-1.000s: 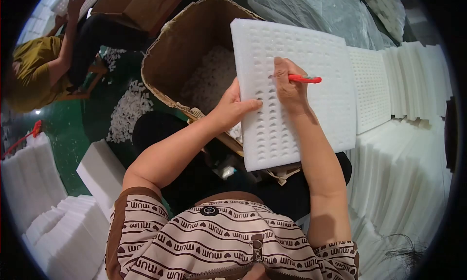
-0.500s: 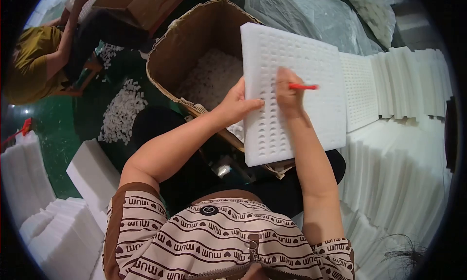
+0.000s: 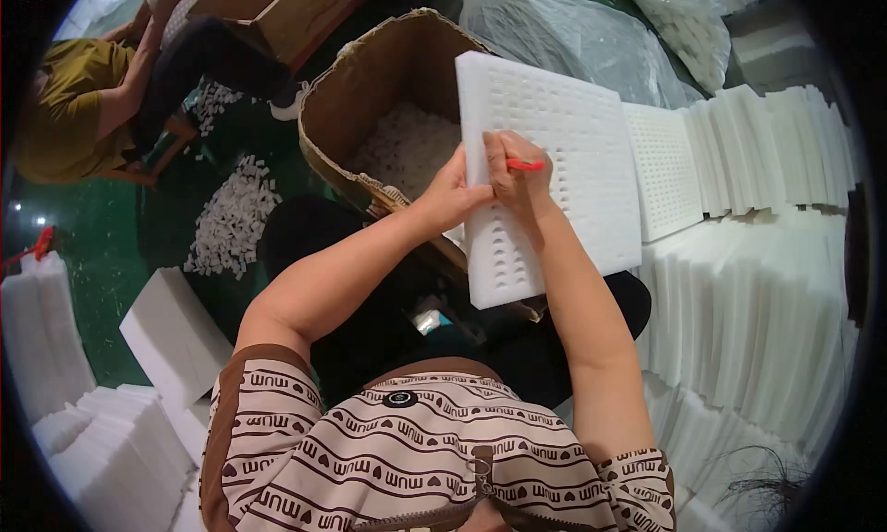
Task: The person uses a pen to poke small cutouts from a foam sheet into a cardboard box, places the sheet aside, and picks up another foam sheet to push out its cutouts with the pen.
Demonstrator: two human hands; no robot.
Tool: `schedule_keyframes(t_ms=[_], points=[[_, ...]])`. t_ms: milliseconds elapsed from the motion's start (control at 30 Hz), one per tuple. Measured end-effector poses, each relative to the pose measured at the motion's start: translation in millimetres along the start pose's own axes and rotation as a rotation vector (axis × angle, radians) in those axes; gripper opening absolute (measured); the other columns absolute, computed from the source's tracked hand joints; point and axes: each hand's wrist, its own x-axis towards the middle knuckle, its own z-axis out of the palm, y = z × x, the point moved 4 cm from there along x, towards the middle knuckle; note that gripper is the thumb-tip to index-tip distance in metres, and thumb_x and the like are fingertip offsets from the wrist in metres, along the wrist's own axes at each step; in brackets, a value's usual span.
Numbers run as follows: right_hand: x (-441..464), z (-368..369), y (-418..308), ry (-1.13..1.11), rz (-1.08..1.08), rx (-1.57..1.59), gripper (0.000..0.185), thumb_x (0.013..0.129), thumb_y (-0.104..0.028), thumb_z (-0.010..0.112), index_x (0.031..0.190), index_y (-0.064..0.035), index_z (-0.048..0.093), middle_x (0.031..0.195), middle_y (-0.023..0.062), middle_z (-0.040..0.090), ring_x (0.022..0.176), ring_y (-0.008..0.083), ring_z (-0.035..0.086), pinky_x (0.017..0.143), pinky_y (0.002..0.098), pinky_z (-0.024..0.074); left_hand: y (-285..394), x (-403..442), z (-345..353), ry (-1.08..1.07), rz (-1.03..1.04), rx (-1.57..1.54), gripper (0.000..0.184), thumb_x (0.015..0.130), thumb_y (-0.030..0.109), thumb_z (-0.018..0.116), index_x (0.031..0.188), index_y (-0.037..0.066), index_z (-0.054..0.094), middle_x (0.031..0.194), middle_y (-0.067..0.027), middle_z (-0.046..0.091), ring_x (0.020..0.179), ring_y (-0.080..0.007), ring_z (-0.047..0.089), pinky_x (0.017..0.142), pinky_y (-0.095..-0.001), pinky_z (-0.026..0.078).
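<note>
A white foam board [image 3: 591, 199] with rows of small cut-outs stands tilted in front of me, over the edge of a cardboard box [image 3: 325, 126]. My left hand [image 3: 449, 194] grips the board's left edge, thumb on its front face. Closed in a fist, my right hand [image 3: 523, 174] lies against the board near that edge, close to my left thumb. A red handle [image 3: 526, 165] sticks out of this fist; the rest of the tool is hidden in the hand. Small white foam pieces [image 3: 407, 149] lie inside the box.
Stacked foam sheets [image 3: 739, 292] line the right side, with a perforated board [image 3: 663, 172] leaning there. Foam scraps [image 3: 236, 213] are heaped on the green floor [image 3: 102, 292]. A foam block [image 3: 176, 329] stands at left. Another person [image 3: 78, 116] sits at upper left.
My right hand has moved left across the board, from its middle columns to near the left edge. My left hand keeps its hold. The view has shifted slightly.
</note>
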Motion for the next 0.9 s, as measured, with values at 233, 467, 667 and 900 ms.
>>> schedule_keyframes(t_ms=[233,467,667,900], points=[[-2,-46,15,0.253,0.610,0.647,0.040,0.095,-0.029,0.045,0.060,-0.0108,0.045,0.059,0.0008,0.045,0.049,0.0095,0.036,0.047,0.0226,0.0311,8,2,-15,0.049,-0.135,-0.301,0.052,0.075,-0.004,0.058,0.125,0.003,0.044,0.109,-0.0148,0.060,0.090,-0.0217,0.059,0.081,-0.0318,0.048],[-83,-103,-16,0.345,0.762,0.941,0.038,0.095,-0.037,0.046,0.067,-0.0117,0.050,0.058,-0.0009,0.041,0.045,0.0075,0.030,0.042,0.0216,0.0278,35,2,-29,0.052,-0.165,-0.483,0.047,0.073,-0.003,0.062,0.118,0.000,0.050,0.108,-0.0153,0.060,0.094,-0.0265,0.059,0.088,-0.0376,0.045],[-142,-116,-3,0.380,0.825,0.961,0.034,0.095,-0.041,0.046,0.083,-0.0100,0.056,0.068,0.0021,0.051,0.052,0.0091,0.044,0.048,0.0198,0.0345,63,-6,-23,0.034,-0.059,-0.485,0.046,0.074,-0.003,0.060,0.118,0.000,0.050,0.108,-0.0157,0.061,0.095,-0.0278,0.059,0.088,-0.0385,0.045],[-132,-93,-19,0.348,0.808,0.834,0.035,0.096,-0.040,0.045,0.110,-0.0081,0.052,0.097,0.0087,0.060,0.080,0.0146,0.059,0.065,0.0253,0.0478,77,-26,-18,0.077,-0.005,-0.532,0.047,0.073,-0.004,0.059,0.120,0.000,0.050,0.110,-0.0163,0.060,0.096,-0.0288,0.059,0.090,-0.0387,0.044]])
